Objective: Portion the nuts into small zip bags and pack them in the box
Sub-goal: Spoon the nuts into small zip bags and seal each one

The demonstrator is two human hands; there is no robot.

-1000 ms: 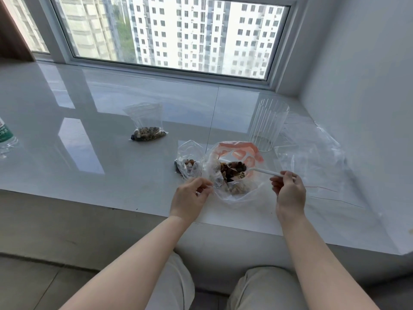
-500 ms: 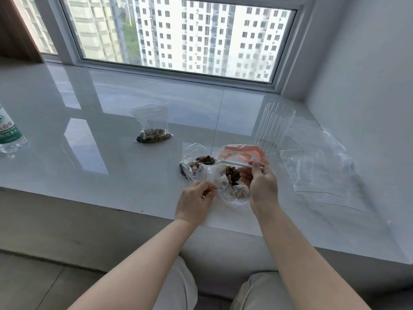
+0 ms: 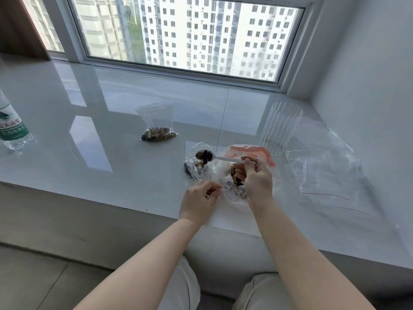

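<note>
Holding a white plastic spoon (image 3: 220, 158) by its handle, right hand (image 3: 257, 179) has its grip curled tight round the stem. Spoon bowl, loaded with dark nuts, sits over the mouth of the small zip bag (image 3: 197, 163). A second ago the spoon was still down in the large nut bag (image 3: 237, 175) and the right hand was further right; half a second ago it had already crossed left, and it has since come a little further over the small bag.

Left hand (image 3: 199, 198) is unchanged: fingers pinch thin clear film at the near edge of the bags. Which bag's edge it pinches I can't tell, the film is crumpled and overlapping there.

Materials:
- Small zip bag: clear, soft, wrinkled, a few brown and dark nuts at its bottom, lying just left of the large bag.
- Large nut bag: clear crinkled plastic with an orange printed patch on its far side, mixed nuts inside.
- Filled zip bag (image 3: 157, 126): clear, flat, nuts bunched along its near edge, lying well apart on the far left.
- Ribbed clear plastic cup (image 3: 279, 130), upright, far right.
- Empty clear bags (image 3: 324, 173), glossy, lying flat at right.
- Water bottle (image 3: 12, 128), green label, at the far left edge.
- Bench (image 3: 89, 164): glossy white, mirror-like reflections of the window.
</note>
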